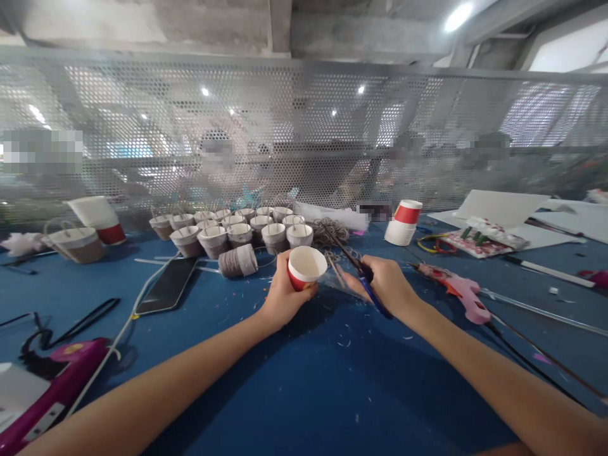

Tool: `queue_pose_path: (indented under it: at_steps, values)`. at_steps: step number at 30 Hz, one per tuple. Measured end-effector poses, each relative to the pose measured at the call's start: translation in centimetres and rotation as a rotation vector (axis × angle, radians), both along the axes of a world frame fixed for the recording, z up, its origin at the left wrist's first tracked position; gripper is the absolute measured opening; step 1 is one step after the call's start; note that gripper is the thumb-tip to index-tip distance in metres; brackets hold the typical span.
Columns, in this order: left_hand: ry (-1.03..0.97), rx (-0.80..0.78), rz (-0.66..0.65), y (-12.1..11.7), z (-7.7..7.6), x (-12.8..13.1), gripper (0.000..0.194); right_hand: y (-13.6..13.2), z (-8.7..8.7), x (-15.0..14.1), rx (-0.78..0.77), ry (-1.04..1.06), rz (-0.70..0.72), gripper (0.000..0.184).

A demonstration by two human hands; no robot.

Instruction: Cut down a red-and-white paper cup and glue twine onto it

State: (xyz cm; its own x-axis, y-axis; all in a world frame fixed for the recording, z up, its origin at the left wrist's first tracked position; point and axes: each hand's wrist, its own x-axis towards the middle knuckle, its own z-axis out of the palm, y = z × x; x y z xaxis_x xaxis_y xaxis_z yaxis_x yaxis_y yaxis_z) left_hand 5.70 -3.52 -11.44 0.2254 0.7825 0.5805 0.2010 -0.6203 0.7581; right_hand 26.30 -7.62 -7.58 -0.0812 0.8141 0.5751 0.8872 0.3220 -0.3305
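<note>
Paper cup (307,265) sits wrapped in the left hand's (286,292) curled fingers, while the right hand (387,286) grips scissors (369,283) just beside it above the blue tabletop (304,386).

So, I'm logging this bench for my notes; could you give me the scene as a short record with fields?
Left hand: around a red-and-white paper cup, mouth up
Right hand: holding blue-handled scissors
Beyond the hands: grouped small pails; a wrapped cup on its side
Left side: black phone, purple power strip
Right side: pink glue gun, upturned cups
Surface: blue table, with scraps
</note>
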Motion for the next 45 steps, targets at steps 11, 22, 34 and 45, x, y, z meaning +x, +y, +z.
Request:
queue_pose_path:
  at_steps: [11, 22, 34, 45]
  values:
    - [-0.005, 0.054, 0.14, 0.14, -0.46, 0.16, 0.068, -0.04, -0.32, -0.13, -0.085, -0.249, -0.159, 0.029]
    - [0.101, 0.199, 0.118, -0.68, 0.05, 0.3, 0.061, -0.14, -0.49, -0.03, -0.083, -0.315, -0.123, 0.029]
    - [0.111, 0.235, 0.097, -0.71, -0.15, 0.27, 0.058, -0.05, -0.32, -0.08, -0.102, -0.416, -0.187, 0.036]
    - [0.114, 0.216, 0.062, -0.57, -0.2, 0.25, 0.058, 0.22, -0.03, 0.43, -0.12, -0.21, -0.156, 0.031]
